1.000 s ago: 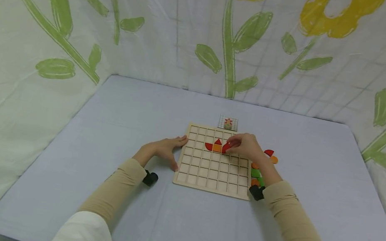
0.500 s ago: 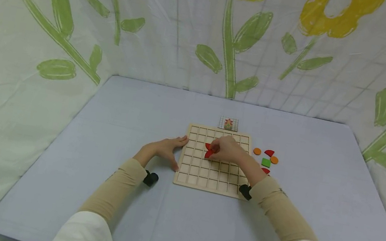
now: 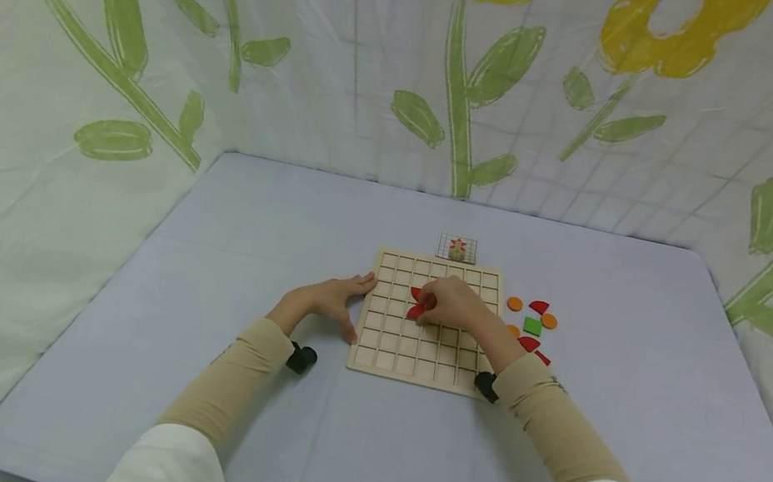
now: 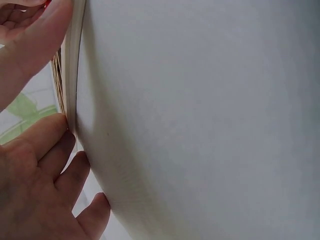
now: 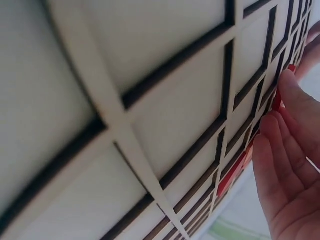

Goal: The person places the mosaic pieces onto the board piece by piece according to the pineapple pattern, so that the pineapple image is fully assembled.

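Observation:
A wooden grid board (image 3: 378, 341) lies on the table in the head view. My left hand (image 3: 332, 297) rests at its left edge, thumb and fingers spread and touching the side; the left wrist view shows the fingers (image 4: 47, 137) along that edge. Over the board's middle, my right hand (image 3: 454, 302) pinches a red quarter-circle piece (image 3: 416, 311) with thumb and bent fingers, low over a cell. Just behind it sits another red piece (image 3: 415, 292). In the right wrist view, red (image 5: 232, 175) and orange (image 5: 247, 156) pieces show beside the fingers, partly hidden.
A small pattern card (image 3: 457, 248) lies behind the board. Right of the board are loose pieces: orange discs (image 3: 549, 322), a green square (image 3: 532, 326) and red quarter-circles (image 3: 539, 306), some partly covered by the right forearm. A flowered curtain (image 3: 348, 100) hangs behind the table.
My right hand has moved left and a little nearer across the board. A red piece now shows in front of the left red one. My left hand has stayed in place.

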`<state>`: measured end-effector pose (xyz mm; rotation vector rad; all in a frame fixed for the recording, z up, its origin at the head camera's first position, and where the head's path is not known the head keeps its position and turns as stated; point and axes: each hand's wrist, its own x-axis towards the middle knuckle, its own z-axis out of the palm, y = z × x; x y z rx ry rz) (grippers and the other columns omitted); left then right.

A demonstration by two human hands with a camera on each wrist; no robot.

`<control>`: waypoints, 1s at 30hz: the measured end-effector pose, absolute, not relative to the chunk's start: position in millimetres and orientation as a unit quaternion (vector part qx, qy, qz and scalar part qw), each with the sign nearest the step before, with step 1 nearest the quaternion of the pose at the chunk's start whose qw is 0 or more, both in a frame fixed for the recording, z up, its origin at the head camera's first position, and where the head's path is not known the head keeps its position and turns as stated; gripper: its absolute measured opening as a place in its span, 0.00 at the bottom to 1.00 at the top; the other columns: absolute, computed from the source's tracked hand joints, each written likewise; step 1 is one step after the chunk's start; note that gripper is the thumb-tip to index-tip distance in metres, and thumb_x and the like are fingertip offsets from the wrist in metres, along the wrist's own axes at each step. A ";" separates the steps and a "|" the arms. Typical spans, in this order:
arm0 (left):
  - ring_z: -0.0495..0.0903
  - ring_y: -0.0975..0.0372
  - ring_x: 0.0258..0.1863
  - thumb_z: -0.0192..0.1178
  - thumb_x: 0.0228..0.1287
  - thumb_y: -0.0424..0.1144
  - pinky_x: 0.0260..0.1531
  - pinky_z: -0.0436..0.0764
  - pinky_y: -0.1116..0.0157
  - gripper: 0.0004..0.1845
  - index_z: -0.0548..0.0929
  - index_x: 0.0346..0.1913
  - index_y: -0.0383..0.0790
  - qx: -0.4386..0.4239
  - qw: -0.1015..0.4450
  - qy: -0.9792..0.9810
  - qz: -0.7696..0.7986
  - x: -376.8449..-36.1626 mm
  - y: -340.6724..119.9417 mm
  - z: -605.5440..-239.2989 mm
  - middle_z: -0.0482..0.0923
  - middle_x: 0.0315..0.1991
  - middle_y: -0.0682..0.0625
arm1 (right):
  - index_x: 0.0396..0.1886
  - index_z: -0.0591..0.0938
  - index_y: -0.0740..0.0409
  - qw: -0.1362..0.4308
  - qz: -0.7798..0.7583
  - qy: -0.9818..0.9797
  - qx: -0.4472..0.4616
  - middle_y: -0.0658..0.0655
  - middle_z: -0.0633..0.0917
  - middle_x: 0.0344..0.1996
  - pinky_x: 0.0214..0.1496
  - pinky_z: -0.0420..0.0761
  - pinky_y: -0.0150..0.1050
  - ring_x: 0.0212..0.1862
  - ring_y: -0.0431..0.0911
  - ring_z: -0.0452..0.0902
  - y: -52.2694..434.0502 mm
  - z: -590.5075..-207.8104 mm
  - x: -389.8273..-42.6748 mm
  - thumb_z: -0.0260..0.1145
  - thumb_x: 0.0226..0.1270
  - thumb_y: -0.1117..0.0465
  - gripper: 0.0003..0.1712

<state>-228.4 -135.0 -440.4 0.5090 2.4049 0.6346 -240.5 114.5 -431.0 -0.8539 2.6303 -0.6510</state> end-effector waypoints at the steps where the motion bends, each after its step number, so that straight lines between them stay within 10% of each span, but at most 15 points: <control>1: 0.39 0.53 0.76 0.77 0.47 0.40 0.72 0.45 0.49 0.60 0.47 0.78 0.43 0.191 0.297 0.905 0.238 -228.1 -135.0 -439.8 0.38 0.78 0.51 | 0.40 0.85 0.64 0.150 -0.227 0.916 -0.296 0.54 0.85 0.31 0.41 0.80 0.39 0.36 0.46 0.80 114.2 -431.3 -240.4 0.76 0.56 0.60 0.15; 30: 0.39 0.54 0.76 0.77 0.47 0.40 0.72 0.45 0.49 0.60 0.47 0.78 0.43 0.193 0.296 0.905 0.239 -227.7 -135.4 -439.8 0.38 0.78 0.51 | 0.41 0.87 0.60 0.136 -0.213 0.926 -0.279 0.52 0.85 0.33 0.40 0.79 0.40 0.37 0.46 0.79 117.6 -430.3 -236.4 0.74 0.58 0.58 0.14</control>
